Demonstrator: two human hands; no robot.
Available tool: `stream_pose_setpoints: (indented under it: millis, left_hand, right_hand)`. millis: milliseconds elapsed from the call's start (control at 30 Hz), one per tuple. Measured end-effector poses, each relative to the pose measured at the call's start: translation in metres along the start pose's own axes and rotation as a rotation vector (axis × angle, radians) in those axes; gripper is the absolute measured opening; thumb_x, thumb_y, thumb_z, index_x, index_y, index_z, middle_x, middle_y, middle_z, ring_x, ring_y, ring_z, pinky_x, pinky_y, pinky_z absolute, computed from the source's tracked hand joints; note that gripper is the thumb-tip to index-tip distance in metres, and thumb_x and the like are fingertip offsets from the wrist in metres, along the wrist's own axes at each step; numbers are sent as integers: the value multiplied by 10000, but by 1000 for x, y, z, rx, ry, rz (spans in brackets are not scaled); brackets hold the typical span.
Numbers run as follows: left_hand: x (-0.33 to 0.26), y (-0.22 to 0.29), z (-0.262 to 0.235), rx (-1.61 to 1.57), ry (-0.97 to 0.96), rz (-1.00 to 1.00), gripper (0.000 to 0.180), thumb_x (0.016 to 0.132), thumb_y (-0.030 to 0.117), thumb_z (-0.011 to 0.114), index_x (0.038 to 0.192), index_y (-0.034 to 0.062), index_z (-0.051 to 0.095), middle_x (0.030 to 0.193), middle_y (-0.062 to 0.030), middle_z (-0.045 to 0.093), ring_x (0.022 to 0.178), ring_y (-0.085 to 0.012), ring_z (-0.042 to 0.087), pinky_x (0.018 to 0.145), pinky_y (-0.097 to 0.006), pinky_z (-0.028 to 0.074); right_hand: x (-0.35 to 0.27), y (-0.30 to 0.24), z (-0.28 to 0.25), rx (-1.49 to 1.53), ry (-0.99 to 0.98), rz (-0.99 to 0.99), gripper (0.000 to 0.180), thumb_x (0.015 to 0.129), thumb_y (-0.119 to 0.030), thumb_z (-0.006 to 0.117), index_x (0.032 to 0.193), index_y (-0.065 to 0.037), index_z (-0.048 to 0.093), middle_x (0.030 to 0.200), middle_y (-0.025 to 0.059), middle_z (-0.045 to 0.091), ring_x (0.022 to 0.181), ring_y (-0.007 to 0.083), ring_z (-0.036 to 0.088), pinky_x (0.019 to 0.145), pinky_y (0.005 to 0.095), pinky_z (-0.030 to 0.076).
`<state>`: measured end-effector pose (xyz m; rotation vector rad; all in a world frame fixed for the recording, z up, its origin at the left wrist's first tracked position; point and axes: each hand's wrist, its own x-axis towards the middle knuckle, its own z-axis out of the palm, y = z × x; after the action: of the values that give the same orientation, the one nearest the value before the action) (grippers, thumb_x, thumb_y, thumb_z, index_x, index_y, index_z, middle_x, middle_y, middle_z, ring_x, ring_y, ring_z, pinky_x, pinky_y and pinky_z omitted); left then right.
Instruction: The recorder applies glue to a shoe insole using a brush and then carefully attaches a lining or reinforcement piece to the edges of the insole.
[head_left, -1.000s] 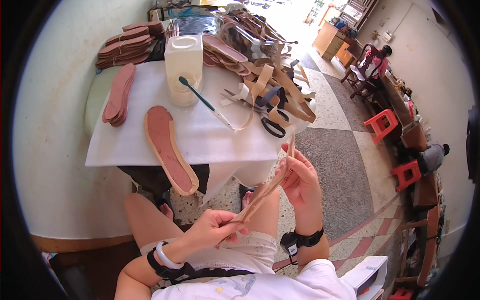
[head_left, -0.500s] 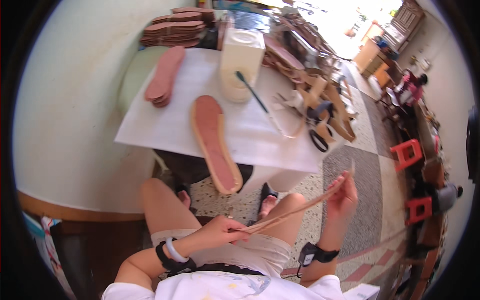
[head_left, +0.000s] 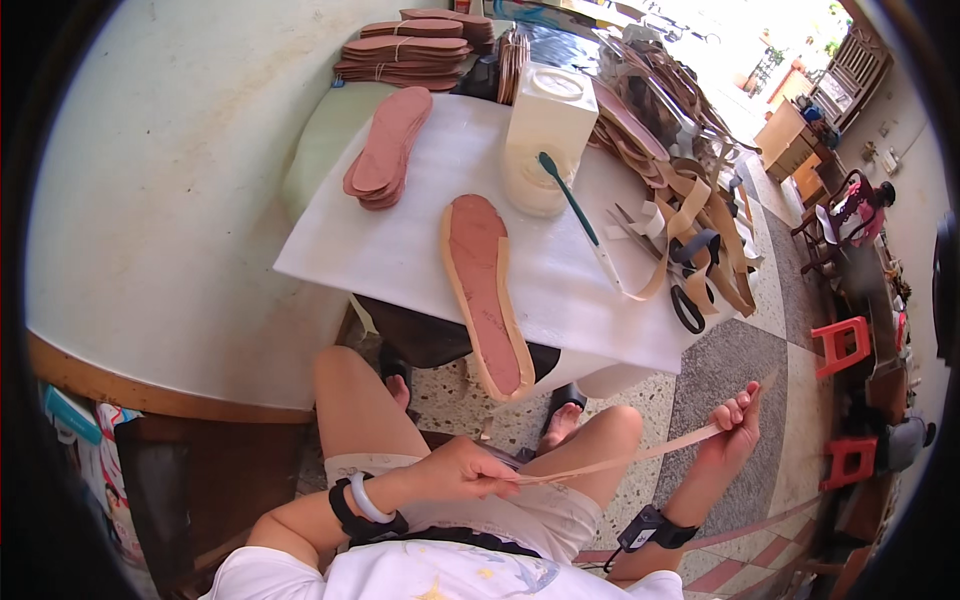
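Observation:
A long, thin tan strip stretches across my lap between both hands. My left hand pinches one end of it above my thigh. My right hand is closed around the other end, off to the right over the floor, and the strip's tip sticks up past the fingers. Ahead of my hands, a reddish-brown insole with a beige band along its edge lies on the white-covered table, its heel overhanging the front edge. Neither hand touches it.
A brush with a green end leans against a cut white container. Black-handled scissors lie among tan strips at the table's right. Insole stacks sit at left and behind. Red stools stand far right.
The view has shifted, so the table sits farther right in the picture. Both hands keep hold of the strip, which now hangs straighter and flatter between them.

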<state>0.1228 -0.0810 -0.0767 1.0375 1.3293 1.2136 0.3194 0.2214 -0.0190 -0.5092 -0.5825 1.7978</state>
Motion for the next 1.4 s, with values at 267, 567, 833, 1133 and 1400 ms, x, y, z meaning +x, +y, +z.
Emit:
stream_pose_setpoints:
  millis: [267,567,833,1133,1400]
  left_hand:
    - [-9,68,-52,126,546,241,284,841,242,718,1003,10,692,861,-45,693,707,-98,642,634,-235,501]
    - [70,114,-153,965,1047,-203,578,738,445,762,983,-70,672,783,-148,680,709,-209,656,675,-329,511]
    - [95,108,-173,794,972,-256,598,609,448,827,936,-26,665,867,-134,692,811,-242,673,741,-336,521]
    - [88,128,-143,-252,806,247,269,808,180,754,1003,22,657,874,-35,683,739,-90,643,664,-237,526]
    - [56,129,-56,-256,376,68,178,873,128,686,973,-18,703,887,-35,692,801,-58,608,735,-193,502]
  right_hand:
    - [-25,13,20,-507,-51,-4,143,963,-152,547,969,-25,612,673,5,548,422,23,391,337,167,291]
    - [-59,63,58,-656,-279,157,91,891,-36,621,923,48,638,627,38,600,426,44,459,390,178,346]
    - [-67,55,52,-734,-319,153,105,883,-41,643,915,59,644,640,28,599,469,37,471,426,179,357]
    - [-66,49,50,-720,-389,106,74,860,14,656,918,59,648,652,20,598,501,37,485,438,176,341]
    - [-41,14,80,-1006,-537,-63,158,816,49,664,973,41,680,716,28,642,579,37,542,480,173,392]
